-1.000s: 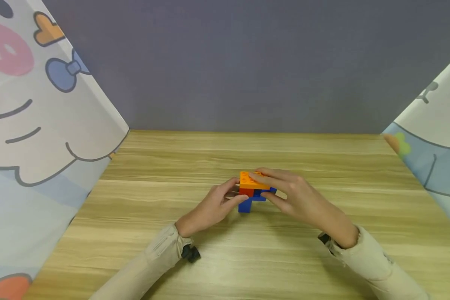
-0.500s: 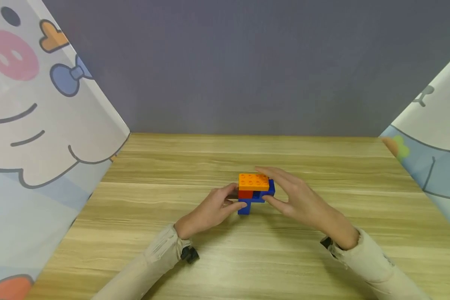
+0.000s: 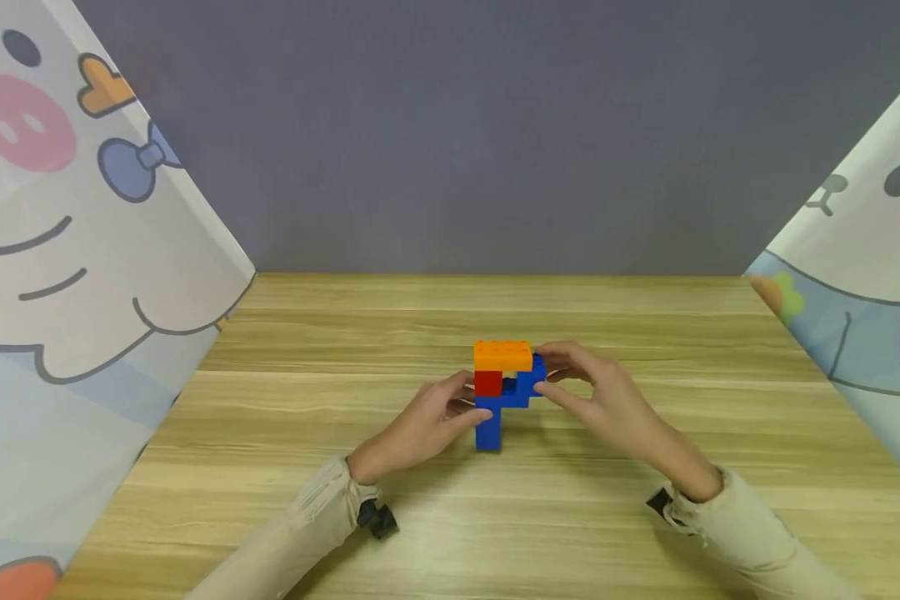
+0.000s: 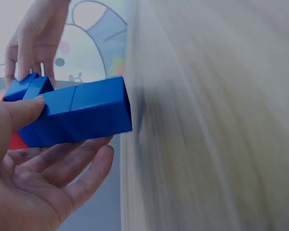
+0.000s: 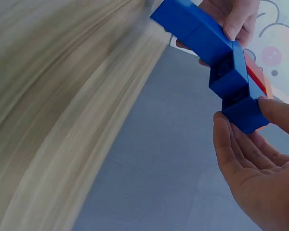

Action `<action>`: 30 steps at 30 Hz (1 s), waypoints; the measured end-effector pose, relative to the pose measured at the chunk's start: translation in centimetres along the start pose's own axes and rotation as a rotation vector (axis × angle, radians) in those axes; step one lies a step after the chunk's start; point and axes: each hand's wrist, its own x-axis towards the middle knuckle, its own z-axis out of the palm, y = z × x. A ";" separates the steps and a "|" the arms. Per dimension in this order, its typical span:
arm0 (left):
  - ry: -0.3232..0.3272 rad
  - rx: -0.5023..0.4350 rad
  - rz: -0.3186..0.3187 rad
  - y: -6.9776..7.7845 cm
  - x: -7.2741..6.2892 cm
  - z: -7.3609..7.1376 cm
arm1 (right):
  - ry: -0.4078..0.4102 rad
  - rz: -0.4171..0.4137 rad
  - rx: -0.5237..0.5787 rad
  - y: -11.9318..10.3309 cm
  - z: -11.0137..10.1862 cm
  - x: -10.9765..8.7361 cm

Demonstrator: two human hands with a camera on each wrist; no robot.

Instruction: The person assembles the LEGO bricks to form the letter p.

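Both hands hold a model of toy building bricks above the wooden table. An orange brick (image 3: 502, 357) with studs tops it, over a red brick (image 3: 487, 383) at the left. Below runs a blue column (image 4: 96, 106), its underside end toward the table in the left wrist view. My left hand (image 3: 423, 421) grips the column's upper part, thumb in front and fingers behind. At the model's right end, my right hand (image 3: 618, 408) pinches a blue brick (image 5: 245, 113) between thumb and fingertips. A small gap shows between the red and blue bricks under the orange one.
Around the model spreads a wood-grain table (image 3: 330, 350). A grey panel (image 3: 495, 142) stands along its back edge. Cartoon-printed panels flank it, a left panel (image 3: 112, 267) and a right panel (image 3: 870, 283).
My right hand has slid off the orange brick's top to the blue brick at the right end. The model has tilted, showing more of its front and blue column.
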 end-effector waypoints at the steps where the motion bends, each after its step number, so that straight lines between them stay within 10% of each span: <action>1: -0.002 -0.017 -0.005 0.1 0.0 0.1 | 0.003 0.012 0.009 0.1 -0.1 0.0; 17: -0.069 -0.018 -0.177 0.4 0.9 0.1 | -0.068 0.264 0.099 2.0 -0.2 0.4; 30: -0.081 0.156 -0.124 0.2 1.1 0.3 | -0.192 0.315 0.089 3.8 0.9 0.2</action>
